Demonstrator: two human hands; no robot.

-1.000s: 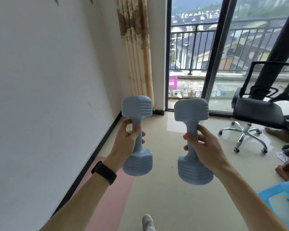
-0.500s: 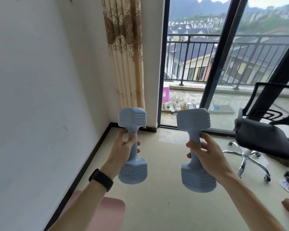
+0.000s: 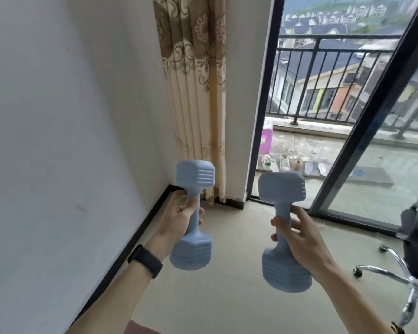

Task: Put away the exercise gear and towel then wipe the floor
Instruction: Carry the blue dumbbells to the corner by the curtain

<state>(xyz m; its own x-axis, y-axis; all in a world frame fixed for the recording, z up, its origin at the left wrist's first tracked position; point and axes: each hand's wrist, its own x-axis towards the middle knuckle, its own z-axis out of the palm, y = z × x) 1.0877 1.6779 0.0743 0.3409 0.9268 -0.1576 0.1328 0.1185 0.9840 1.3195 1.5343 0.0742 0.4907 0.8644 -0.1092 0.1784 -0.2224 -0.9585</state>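
Two gripped: left dumbbell (image 3: 191, 252), left hand (image 3: 177, 221); right dumbbell (image 3: 282, 273), right hand (image 3: 304, 239).

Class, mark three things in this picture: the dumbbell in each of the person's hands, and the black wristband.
left dumbbell (image 3: 191, 254): head view, on its lower ribbed head.
right dumbbell (image 3: 281, 186): head view, on its upper head.
wristband (image 3: 145, 261): head view, on the black band's outer face.

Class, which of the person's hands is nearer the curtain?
Left. The left hand is just below the curtain; the right hand is farther right, before the glass door.
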